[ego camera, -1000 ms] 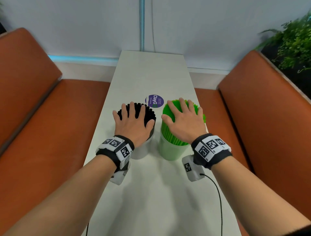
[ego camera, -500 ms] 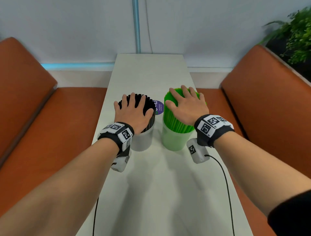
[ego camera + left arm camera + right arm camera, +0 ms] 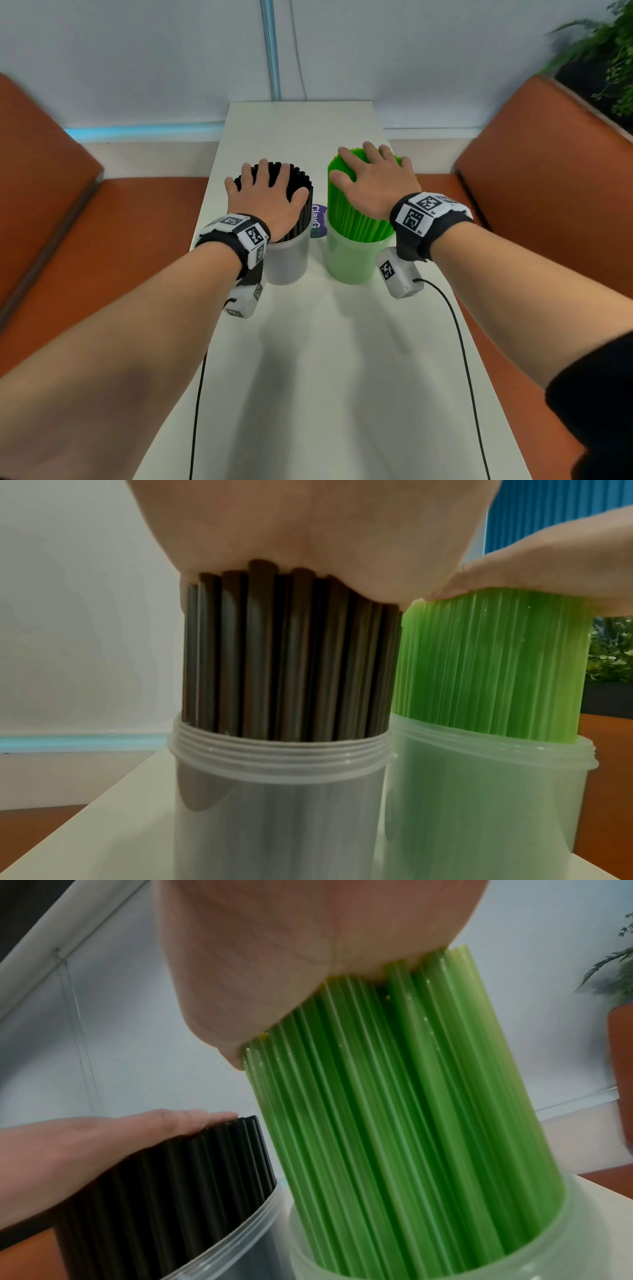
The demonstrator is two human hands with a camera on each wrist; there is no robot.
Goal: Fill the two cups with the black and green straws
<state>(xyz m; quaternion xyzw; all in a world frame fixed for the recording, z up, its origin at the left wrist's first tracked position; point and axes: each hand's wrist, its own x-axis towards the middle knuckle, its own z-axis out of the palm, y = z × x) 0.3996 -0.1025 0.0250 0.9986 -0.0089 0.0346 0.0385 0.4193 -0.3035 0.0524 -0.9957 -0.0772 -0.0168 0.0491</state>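
Observation:
Two translucent plastic cups stand side by side on the white table (image 3: 342,359). The left cup (image 3: 286,262) is packed with upright black straws (image 3: 303,209); the right cup (image 3: 349,262) is packed with upright green straws (image 3: 356,212). My left hand (image 3: 270,195) lies flat, palm down, on the tops of the black straws (image 3: 281,653). My right hand (image 3: 375,178) lies flat on the tops of the green straws (image 3: 394,1096), fingers spread. In the right wrist view the left hand (image 3: 113,1137) rests on the black bundle (image 3: 171,1183).
A purple round sticker (image 3: 318,219) lies on the table between the cups. Orange bench seats (image 3: 102,240) flank the narrow table on both sides. A plant (image 3: 609,51) stands at the far right. Wrist camera cables (image 3: 459,342) trail over the near table.
The head view has shifted, so cups and hands sit farther from me in the picture. Both palms stay flat on the straw tops; the green bundle looks more upright than a second ago.

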